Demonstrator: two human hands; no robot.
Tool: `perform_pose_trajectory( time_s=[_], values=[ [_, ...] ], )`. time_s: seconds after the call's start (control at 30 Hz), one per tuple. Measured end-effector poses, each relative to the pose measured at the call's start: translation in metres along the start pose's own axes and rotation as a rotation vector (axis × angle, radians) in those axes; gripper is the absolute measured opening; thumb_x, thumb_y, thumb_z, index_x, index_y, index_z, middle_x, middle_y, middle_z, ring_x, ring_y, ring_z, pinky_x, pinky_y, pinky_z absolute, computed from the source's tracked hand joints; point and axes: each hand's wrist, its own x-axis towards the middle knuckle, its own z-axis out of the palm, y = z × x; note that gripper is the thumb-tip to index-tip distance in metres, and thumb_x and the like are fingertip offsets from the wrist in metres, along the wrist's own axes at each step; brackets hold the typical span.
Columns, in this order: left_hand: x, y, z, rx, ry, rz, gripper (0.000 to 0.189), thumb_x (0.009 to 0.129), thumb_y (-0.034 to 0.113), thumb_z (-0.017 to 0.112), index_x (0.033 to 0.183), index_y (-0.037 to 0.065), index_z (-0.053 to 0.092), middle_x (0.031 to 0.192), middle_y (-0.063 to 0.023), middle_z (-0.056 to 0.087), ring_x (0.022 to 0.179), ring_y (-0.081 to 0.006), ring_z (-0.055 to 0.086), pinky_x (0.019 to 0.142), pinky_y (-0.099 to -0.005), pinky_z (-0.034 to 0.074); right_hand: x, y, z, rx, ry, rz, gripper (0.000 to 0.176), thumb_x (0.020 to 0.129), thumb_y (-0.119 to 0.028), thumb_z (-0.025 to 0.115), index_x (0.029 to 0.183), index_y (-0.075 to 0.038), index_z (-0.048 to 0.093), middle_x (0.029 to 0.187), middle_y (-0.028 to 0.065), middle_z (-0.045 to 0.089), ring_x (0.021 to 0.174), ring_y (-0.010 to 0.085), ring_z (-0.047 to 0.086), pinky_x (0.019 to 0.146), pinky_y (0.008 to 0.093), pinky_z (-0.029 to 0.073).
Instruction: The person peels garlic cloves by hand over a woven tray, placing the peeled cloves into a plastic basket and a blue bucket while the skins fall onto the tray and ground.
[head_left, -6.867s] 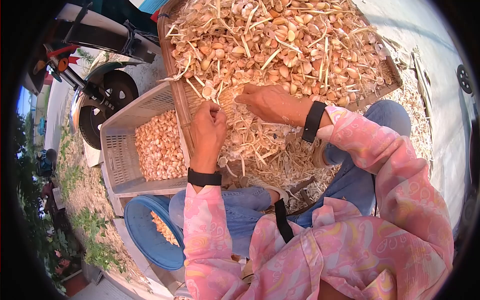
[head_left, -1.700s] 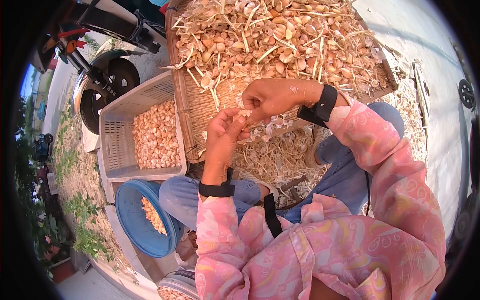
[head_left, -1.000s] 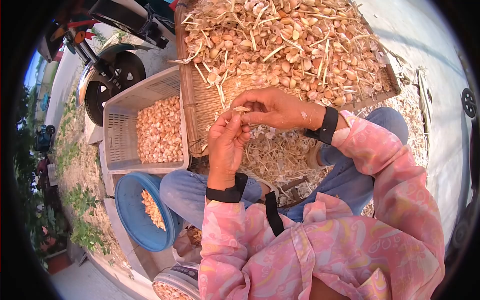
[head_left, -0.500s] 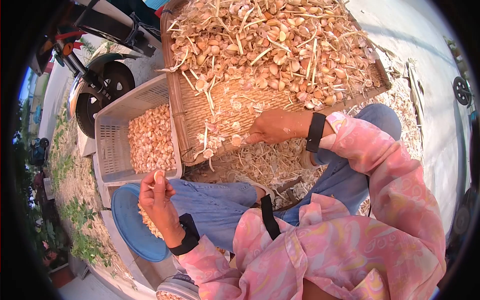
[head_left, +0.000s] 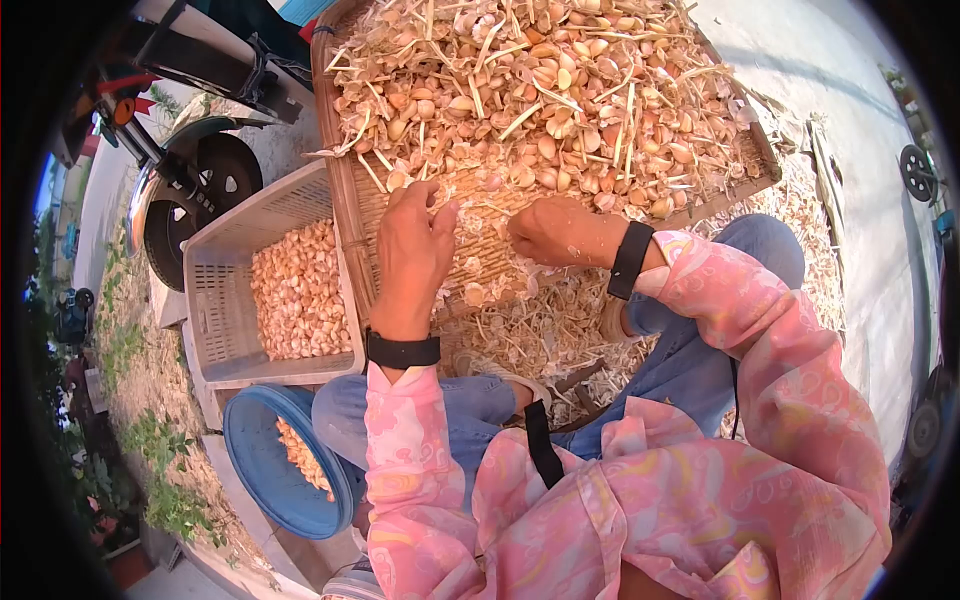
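Observation:
A woven tray (head_left: 352, 225) with a wooden rim holds a heap of garlic cloves (head_left: 560, 110) mixed with dry stems and papery skins. Over its near left part is my left hand (head_left: 412, 255), back upward, thumb spread from the fingers, close to the edge of the heap; no clove shows in it. My right hand (head_left: 568, 232) is closed, knuckles up, above the tray's near edge. Its fingertips are curled out of sight, so what they hold is hidden. Loose skins and root ends lie on the weave between both hands.
A pale plastic crate (head_left: 215, 345) of garlic cloves stands left of the tray. Below it, a blue bucket (head_left: 262, 500) has cloves inside. Skins and stems (head_left: 540, 325) litter the ground around my legs. A wheeled vehicle (head_left: 215, 185) stands at upper left.
My left hand has moved from above the blue bucket, where it held a garlic clove, up and right to the tray. My right hand has risen slightly along the tray's near edge.

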Motion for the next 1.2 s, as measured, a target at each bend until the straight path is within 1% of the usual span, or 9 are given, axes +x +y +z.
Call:
perform_pose_trajectory(
  time_s=[0.1, 0.3, 0.4, 0.5, 0.73, 0.9, 0.97, 1.13, 1.2],
  values=[
    [0.046, 0.003, 0.068, 0.2, -0.102, 0.168, 0.023, 0.075, 0.012, 0.062, 0.091, -0.004, 0.057, 0.09, -0.0262, 0.057, 0.082, -0.0401, 0.058, 0.069, -0.0435, 0.048, -0.002, 0.0, -0.011, -0.014, 0.02, 0.005, 0.016, 0.075, -0.017, 0.056, 0.074, -0.002, 0.062, 0.071, 0.0195, 0.061, 0.072, 0.0353, 0.061, 0.063, 0.0436, 0.048],
    [0.028, -0.012, 0.052, 0.415, -0.263, 0.068, 0.024, 0.07, 0.01, 0.064, 0.087, -0.006, 0.059, 0.085, -0.0256, 0.059, 0.077, -0.0412, 0.06, 0.07, -0.0447, 0.048, 0.006, 0.006, -0.021, 0.034, 0.175, 0.04, 0.018, 0.076, -0.016, 0.056, 0.083, 0.0, 0.059, 0.079, 0.0185, 0.061, 0.079, 0.0345, 0.06, 0.066, 0.0447, 0.047],
    [0.007, -0.032, 0.017, 0.148, -0.207, -0.232, 0.032, 0.074, 0.008, 0.062, 0.102, -0.005, 0.055, 0.08, -0.0173, 0.061, 0.073, -0.0284, 0.063, 0.067, -0.0357, 0.051, 0.018, 0.004, -0.018, 0.03, 0.348, 0.003, 0.022, 0.076, -0.012, 0.055, 0.095, 0.0, 0.055, 0.099, 0.0182, 0.057, 0.092, 0.0337, 0.055, 0.071, 0.0446, 0.046],
    [-0.019, -0.03, -0.019, -1.043, -0.155, -0.588, 0.024, 0.08, 0.003, 0.058, 0.102, -0.005, 0.055, 0.084, -0.0133, 0.062, 0.069, -0.0175, 0.062, 0.068, -0.0259, 0.054, 0.047, 0.008, -0.01, -0.027, 0.486, -0.015, 0.041, 0.075, -0.005, 0.054, 0.116, 0.0, 0.045, 0.12, 0.0177, 0.045, 0.105, 0.0347, 0.048, 0.081, 0.043, 0.044],
    [-0.082, 0.06, -0.075, -1.807, -0.235, -0.12, 0.02, 0.084, 0.004, 0.056, 0.101, -0.007, 0.052, 0.095, -0.0228, 0.058, 0.077, -0.0205, 0.065, 0.069, -0.0254, 0.055, 0.103, 0.006, -0.007, -0.057, 0.402, -0.079, 0.05, 0.075, 0.002, 0.05, 0.124, -0.003, 0.043, 0.123, 0.0177, 0.044, 0.108, 0.0365, 0.047, 0.089, 0.0416, 0.042],
    [-0.079, 0.127, -0.088, -2.05, -1.075, 0.62, 0.014, 0.082, -0.003, 0.057, 0.094, -0.005, 0.051, 0.085, -0.0217, 0.059, 0.067, -0.0218, 0.058, 0.056, -0.0264, 0.05, 0.074, 0.012, -0.004, -0.024, 0.244, -0.236, 0.041, 0.073, 0.003, 0.05, 0.114, -0.004, 0.052, 0.115, 0.0137, 0.05, 0.107, 0.0336, 0.049, 0.088, 0.0413, 0.042],
    [-0.079, 0.139, -0.092, -2.202, -1.332, 0.609, 0.014, 0.077, -0.012, 0.057, 0.09, -0.012, 0.054, 0.088, -0.0265, 0.06, 0.068, -0.0266, 0.064, 0.054, -0.0319, 0.053, 0.057, 0.016, -0.006, -0.043, 0.298, -0.249, 0.04, 0.074, 0.003, 0.05, 0.112, -0.005, 0.054, 0.116, 0.0129, 0.05, 0.108, 0.0327, 0.049, 0.087, 0.0404, 0.043],
    [-0.12, 0.197, -0.059, -2.696, -0.286, 0.611, 0.016, 0.079, -0.011, 0.057, 0.093, -0.016, 0.051, 0.085, -0.0253, 0.06, 0.071, -0.025, 0.063, 0.055, -0.0302, 0.052, 0.039, 0.002, -0.023, -0.06, 0.333, -0.21, 0.026, 0.077, -0.003, 0.055, 0.103, -0.005, 0.054, 0.099, 0.0134, 0.054, 0.094, 0.0325, 0.053, 0.078, 0.0397, 0.045],
    [-0.126, 0.199, -0.055, -2.742, -0.241, 0.607, 0.019, 0.08, -0.01, 0.057, 0.095, -0.018, 0.049, 0.085, -0.0238, 0.059, 0.072, -0.0231, 0.063, 0.057, -0.0287, 0.051, 0.045, -0.002, -0.02, -0.01, 0.343, -0.253, 0.017, 0.078, -0.004, 0.055, 0.094, -0.003, 0.054, 0.083, 0.014, 0.053, 0.083, 0.0333, 0.054, 0.07, 0.0409, 0.044]
  ],
)
